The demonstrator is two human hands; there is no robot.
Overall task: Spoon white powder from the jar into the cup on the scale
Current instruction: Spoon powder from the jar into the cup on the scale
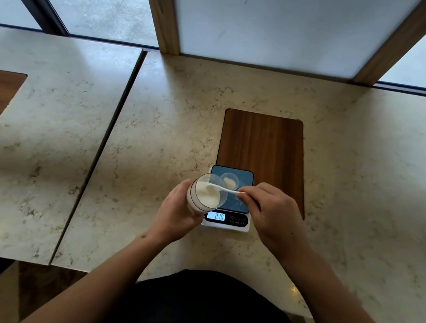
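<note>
Sitting at a marble counter by windows, our left hand grips the tilted jar; our right hand pinches a spoon above the scale.

The left hand is tilting the jar over the near-left corner of the scale, blocking that side. The right hand is crowding the right edge, its spoon bridging across just in front of the cup. Bare bench is lying open to the left, and the wooden inlay behind the scale is sitting uncluttered.
</note>
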